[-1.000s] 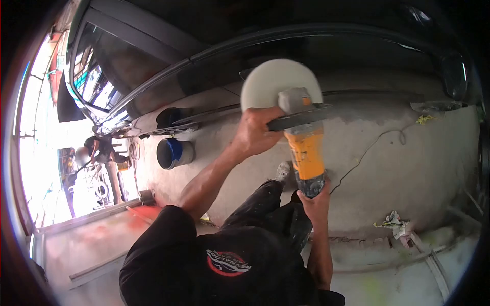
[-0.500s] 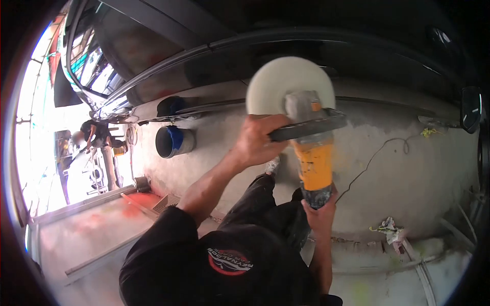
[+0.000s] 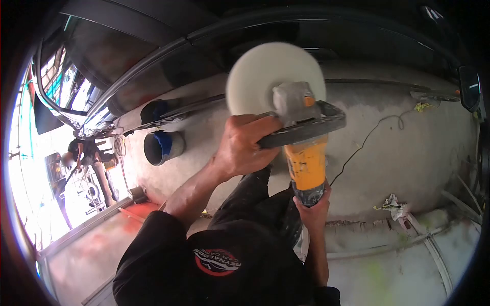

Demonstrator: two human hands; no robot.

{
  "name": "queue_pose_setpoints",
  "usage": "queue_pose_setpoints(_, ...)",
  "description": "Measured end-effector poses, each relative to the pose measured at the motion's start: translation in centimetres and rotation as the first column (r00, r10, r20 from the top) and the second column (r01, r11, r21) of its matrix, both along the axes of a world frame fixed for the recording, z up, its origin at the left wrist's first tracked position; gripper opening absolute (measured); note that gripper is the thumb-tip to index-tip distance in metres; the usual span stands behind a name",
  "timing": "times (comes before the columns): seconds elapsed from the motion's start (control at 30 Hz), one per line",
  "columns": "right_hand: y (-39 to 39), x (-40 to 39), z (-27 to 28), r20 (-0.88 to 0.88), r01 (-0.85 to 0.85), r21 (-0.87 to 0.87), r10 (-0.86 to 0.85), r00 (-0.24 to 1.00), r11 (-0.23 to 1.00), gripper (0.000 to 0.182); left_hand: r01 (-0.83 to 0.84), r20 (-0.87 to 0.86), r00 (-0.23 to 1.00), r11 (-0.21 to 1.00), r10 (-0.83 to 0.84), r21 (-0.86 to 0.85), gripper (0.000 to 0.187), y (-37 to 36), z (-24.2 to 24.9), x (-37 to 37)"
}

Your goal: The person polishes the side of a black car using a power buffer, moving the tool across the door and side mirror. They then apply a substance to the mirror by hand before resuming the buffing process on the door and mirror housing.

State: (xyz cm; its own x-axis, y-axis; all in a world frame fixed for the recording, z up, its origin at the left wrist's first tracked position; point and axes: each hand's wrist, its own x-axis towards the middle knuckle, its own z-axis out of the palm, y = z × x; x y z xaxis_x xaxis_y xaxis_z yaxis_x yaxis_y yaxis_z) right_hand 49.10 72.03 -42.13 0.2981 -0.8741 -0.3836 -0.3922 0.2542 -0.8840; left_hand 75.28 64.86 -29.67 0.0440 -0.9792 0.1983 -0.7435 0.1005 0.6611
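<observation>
A yellow and black car polisher (image 3: pixel 306 166) is held in front of my body, with a round white pad (image 3: pixel 255 76) at its far end. The pad overlaps the dark car panel (image 3: pixel 204 61) in this view, and its face is turned away from me. My left hand (image 3: pixel 244 145) is wrapped round the left end of the black loop handle (image 3: pixel 306 128). At the rear, my right hand (image 3: pixel 314 208) grips the polisher's black end; some of its fingers are hidden beneath.
A dark bucket with blue on it (image 3: pixel 173 146) stands on the concrete floor at left. A thin cord (image 3: pixel 360 148) trails across the floor at right. The car's side mirror (image 3: pixel 469 87) sticks out far right. Another person (image 3: pixel 89 153) is at the bright left opening.
The polisher has moved a little up and left in view, with both hands still on it. The surroundings have shifted slightly as the head camera moved.
</observation>
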Motion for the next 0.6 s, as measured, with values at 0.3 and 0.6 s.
queue_pose_setpoints(0.3, -3.4, -5.2, -1.7, -0.156, 0.111, -0.073, -0.122, 0.98, 0.991, 0.092, 0.128, -0.082, 0.987, 0.986, -0.137, -0.111, 0.024, -8.0, -3.4, -7.0)
queue_pose_setpoints(0.6, -1.2, -3.2, -2.7, -0.065, -0.028, 0.066, 0.033, 0.997, 0.997, 0.095, 0.01, -0.055, 0.998, 0.991, -0.018, -0.136, 0.027, -2.8, -1.9, -2.7)
